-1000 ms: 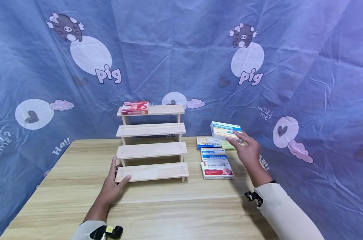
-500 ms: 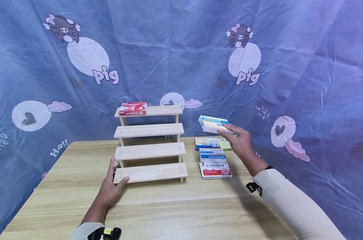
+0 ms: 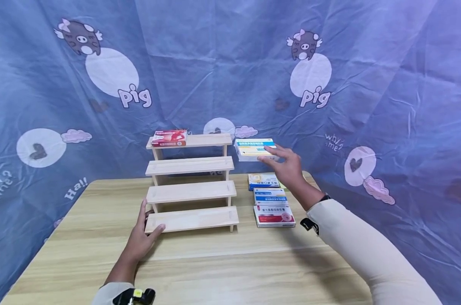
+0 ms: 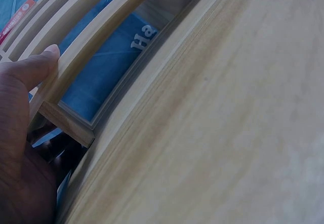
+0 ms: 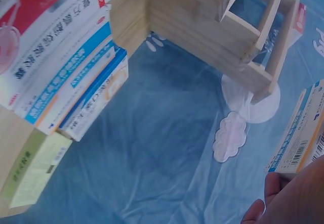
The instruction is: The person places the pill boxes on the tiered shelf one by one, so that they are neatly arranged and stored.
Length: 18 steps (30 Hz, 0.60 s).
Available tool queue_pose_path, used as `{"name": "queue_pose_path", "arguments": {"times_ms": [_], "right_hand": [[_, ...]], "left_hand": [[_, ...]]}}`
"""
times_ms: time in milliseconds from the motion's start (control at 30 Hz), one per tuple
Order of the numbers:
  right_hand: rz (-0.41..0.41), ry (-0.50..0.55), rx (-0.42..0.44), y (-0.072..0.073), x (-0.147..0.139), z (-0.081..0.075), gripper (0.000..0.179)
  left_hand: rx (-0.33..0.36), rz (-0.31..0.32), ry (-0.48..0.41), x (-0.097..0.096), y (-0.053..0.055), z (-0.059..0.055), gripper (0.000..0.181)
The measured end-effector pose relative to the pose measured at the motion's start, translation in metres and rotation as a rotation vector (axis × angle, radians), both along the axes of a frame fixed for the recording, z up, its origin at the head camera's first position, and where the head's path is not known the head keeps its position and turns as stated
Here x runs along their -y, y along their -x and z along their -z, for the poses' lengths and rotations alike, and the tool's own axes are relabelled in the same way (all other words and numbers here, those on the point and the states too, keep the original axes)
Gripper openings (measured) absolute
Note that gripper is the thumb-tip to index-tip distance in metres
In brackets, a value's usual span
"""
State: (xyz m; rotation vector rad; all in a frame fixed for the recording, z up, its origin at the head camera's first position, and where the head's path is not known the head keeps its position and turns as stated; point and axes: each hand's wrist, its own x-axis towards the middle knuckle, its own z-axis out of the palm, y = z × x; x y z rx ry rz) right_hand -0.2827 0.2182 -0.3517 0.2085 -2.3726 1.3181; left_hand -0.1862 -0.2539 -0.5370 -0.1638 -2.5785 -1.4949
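right hand (image 3: pixel 285 165): pinching the blue-striped white medicine box (image 3: pixel 253 148) by its right-hand end between thumb and fingers — spread only as wide as the carton.

blue-striped white medicine box: held raised above the table (image 3: pixel 215 271), at 2 o'clock from the middle of the rack; near the right-hand ends of the upper tiers, appearing apart from them in the right wrist view; showing blue and yellow bands on its upturned face.

left hand (image 3: pixel 142 237): gripping the four-tier wooden step rack (image 3: pixel 192 218) at 7 to 8 o'clock, laying thumb over the lowest tier and reaching round its left end with fingers — partly hidden, so cannot tell how tightly closed.

four-tier wooden step rack: standing upright on the table, rising in steps toward 12 o'clock.

red medicine box (image 3: pixel 169 137): lying flat on the top tier, at 11 o'clock.

cartons at 3 to 4 o'clock: lying on the table in a close column, running from the red-and-white medicine box (image 3: pixel 274 217) nearest, through the blue-and-white medicine box (image 3: pixel 270 197), to the blue-edged box with an orange motif (image 3: pixel 262 181).

pale green box (image 5: pixel 35 168): lying beside the farthest carton, mostly hidden in the head view.

backdrop (image 3: pixel 230 63): hanging blue behind, printed with winged pigs.
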Motion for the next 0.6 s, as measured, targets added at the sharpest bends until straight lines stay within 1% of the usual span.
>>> {"name": "queue_pose_path", "arguments": {"times_ms": [133,300,433,600], "right_hand": [[-0.009,0.010,-0.028,0.004,0.011,-0.008,0.054],[-0.005,0.103,-0.050,0.017,0.030,-0.014,0.053],[-0.005,0.159,-0.067,0.028,0.046,-0.013,0.053],[-0.006,0.188,-0.103,0.037,0.064,-0.012,0.052]], "left_hand": [[-0.001,-0.007,0.029,-0.001,0.000,-0.001,0.110],[0.002,-0.012,0.045,0.001,0.000,-0.002,0.110],[-0.005,-0.011,0.040,0.001,0.001,-0.003,0.111],[-0.012,-0.006,0.034,0.000,0.000,-0.003,0.112]]}}
